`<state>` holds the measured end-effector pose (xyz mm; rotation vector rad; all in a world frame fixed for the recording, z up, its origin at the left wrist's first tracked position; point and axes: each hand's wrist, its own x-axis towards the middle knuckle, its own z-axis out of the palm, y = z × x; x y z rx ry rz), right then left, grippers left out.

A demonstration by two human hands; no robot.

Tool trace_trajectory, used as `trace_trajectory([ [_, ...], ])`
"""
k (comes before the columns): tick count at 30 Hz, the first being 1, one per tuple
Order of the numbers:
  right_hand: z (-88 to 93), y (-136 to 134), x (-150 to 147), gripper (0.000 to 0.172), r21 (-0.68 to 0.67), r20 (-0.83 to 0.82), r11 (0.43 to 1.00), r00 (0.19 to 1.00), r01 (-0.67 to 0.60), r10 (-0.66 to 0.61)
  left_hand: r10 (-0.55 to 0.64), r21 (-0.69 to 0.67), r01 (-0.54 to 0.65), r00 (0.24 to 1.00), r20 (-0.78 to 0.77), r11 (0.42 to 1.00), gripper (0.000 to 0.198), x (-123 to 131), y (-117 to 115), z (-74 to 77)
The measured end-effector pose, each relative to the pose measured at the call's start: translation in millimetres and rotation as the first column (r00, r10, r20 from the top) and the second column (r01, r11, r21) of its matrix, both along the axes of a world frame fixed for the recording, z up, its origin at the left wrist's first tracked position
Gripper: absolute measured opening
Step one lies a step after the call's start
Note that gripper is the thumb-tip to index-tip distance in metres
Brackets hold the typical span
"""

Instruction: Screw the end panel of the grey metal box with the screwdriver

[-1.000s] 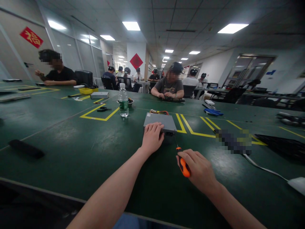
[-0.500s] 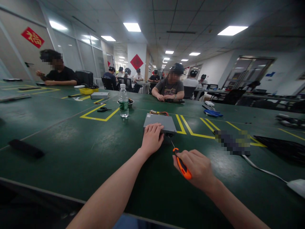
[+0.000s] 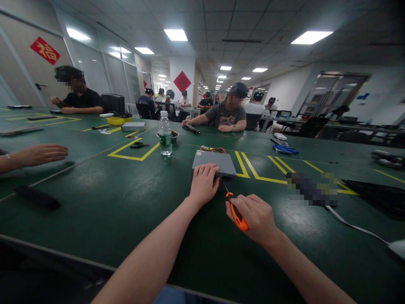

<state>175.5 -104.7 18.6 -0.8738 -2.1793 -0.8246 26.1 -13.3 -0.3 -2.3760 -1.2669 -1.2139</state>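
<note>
A flat grey metal box (image 3: 214, 162) lies on the green table (image 3: 104, 198) in front of me, with coloured wires (image 3: 211, 149) at its far end. My left hand (image 3: 204, 185) rests on its near left corner, fingers curled over the edge. My right hand (image 3: 253, 218) is closed round an orange-handled screwdriver (image 3: 234, 214). Its thin shaft points up and left at the box's near face, close to my left fingers.
A water bottle (image 3: 165, 134) and a small dark bowl (image 3: 172, 135) stand beyond the box. Yellow floor-tape lines (image 3: 253, 171) cross the table. Another person's hand (image 3: 39, 154) reaches in at the left. A white cable (image 3: 354, 226) runs at the right. Several people sit across the table.
My right hand has carried the screwdriver left and closer to the box's near face. Another person's hand has come into view at the left. The person opposite has stretched an arm out.
</note>
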Motion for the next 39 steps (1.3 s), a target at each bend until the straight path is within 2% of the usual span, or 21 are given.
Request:
trace_trajectory([
  [11,-2.8,0.3,0.1,0.011,-0.006,-0.005,1.0,1.0,0.008,-0.008,-0.003,0.001,0.003,1.0,-0.005,1.0,0.028,-0.4,1.4,-1.0],
  [16,-6.8,-0.9,-5.8,0.013,0.01,-0.013,0.997,0.996,0.083,-0.083,-0.026,0.032,0.027,0.999,-0.031,0.999,0.039,-0.8,-3.5,0.9],
  [17,-7.6,-0.6,-7.3,0.013,0.005,-0.034,0.995,0.995,0.096,-0.096,-0.049,0.046,0.051,0.998,-0.046,0.998,0.037,-0.7,-4.6,1.0],
  [20,-8.5,0.7,-10.7,0.009,-0.047,-0.122,0.994,0.987,0.1,-0.105,-0.136,0.068,0.142,0.987,-0.087,0.988,0.012,-0.4,-5.4,-0.9],
  [21,-8.4,0.9,-11.1,0.008,-0.07,-0.147,0.993,0.984,0.091,-0.101,-0.163,0.064,0.169,0.983,-0.086,0.984,0.012,-0.3,-4.6,-2.0],
  [23,-7.5,-0.5,-10.5,0.007,-0.111,-0.168,0.992,0.983,0.057,-0.075,-0.207,0.057,0.211,0.977,-0.059,0.976,0.012,-0.3,-2.0,-4.2],
  [24,-6.8,-2.4,-9.6,0.012,-0.122,-0.156,0.992,0.987,0.028,-0.047,-0.224,0.048,0.226,0.973,-0.052,0.973,0.012,-0.5,-0.6,-4.8],
  [27,-3.8,-12.2,-5.2,0.029,-0.112,-0.025,0.989,0.995,-0.096,0.094,-0.259,0.022,0.26,0.965,-0.029,0.965,0.011,-1.9,2.2,-4.6],
  [29,-2.1,-19.6,-2.0,0.031,-0.12,0.065,0.981,0.985,-0.151,0.16,-0.274,0.003,0.274,0.962,-0.014,0.962,0.013,-3.2,2.5,-3.3],
  [32,-1.8,-25.8,1.5,0.034,-0.159,0.115,0.97,0.972,-0.186,0.205,-0.281,-0.018,0.28,0.959,-0.024,0.96,0.014,-4.6,1.3,-1.2],
  [36,-6.7,-22.2,1.3,0.027,-0.088,0.02,0.975,0.979,-0.203,0.205,-0.25,-0.002,0.25,0.967,-0.047,0.968,0.014,-3.8,-2.5,0.7],
  [39,-11.4,-16.9,0.1,0.018,-0.02,-0.078,0.983,0.981,-0.181,0.179,-0.139,0.001,0.139,0.99,-0.011,0.99,0.027,-2.4,-4.7,2.0],
])
